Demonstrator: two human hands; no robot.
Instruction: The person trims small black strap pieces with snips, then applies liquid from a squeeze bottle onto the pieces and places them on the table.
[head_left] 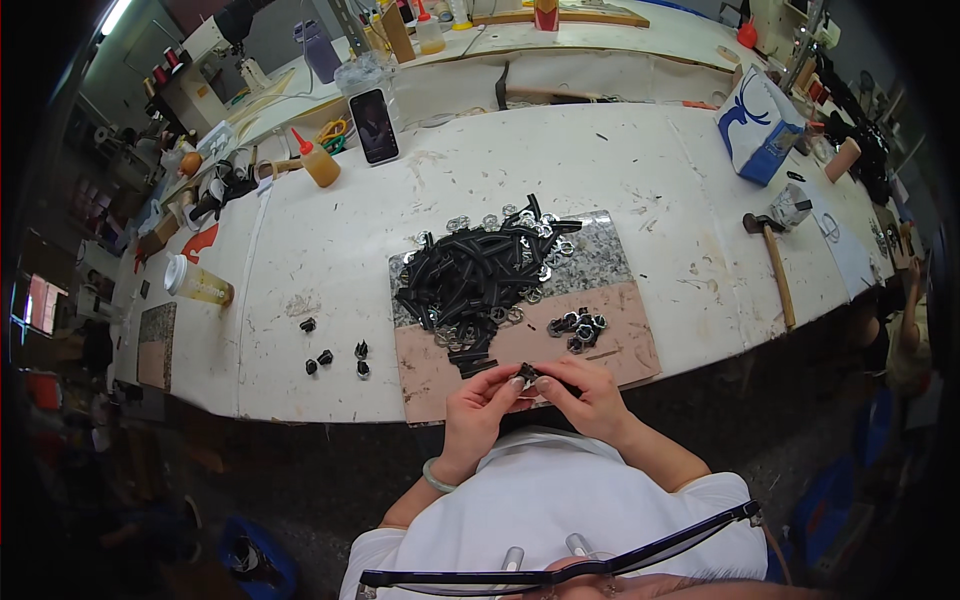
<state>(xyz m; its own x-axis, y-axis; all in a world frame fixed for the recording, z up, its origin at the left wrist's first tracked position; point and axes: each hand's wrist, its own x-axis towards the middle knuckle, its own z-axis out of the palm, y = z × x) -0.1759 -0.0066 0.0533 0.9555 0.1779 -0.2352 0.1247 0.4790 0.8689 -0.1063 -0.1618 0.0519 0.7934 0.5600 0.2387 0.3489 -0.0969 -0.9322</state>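
At the front edge of the work board, my left hand and my right hand meet with fingertips pinched. Between them is a small black strap piece; a bit of metal seems to show on it, but the fingers hide most of it. Just beyond lies a heaped pile of black strips mixed with silver metal rings. To the right of the pile sits a small cluster of black strap pieces with rings. Several similar black pieces lie apart on the table to the left.
The work board rests on a white table. A hammer lies to the right, near a blue-and-white box. Leftward stand a lidded cup, a glue bottle and an upright phone. Another person is at far right.
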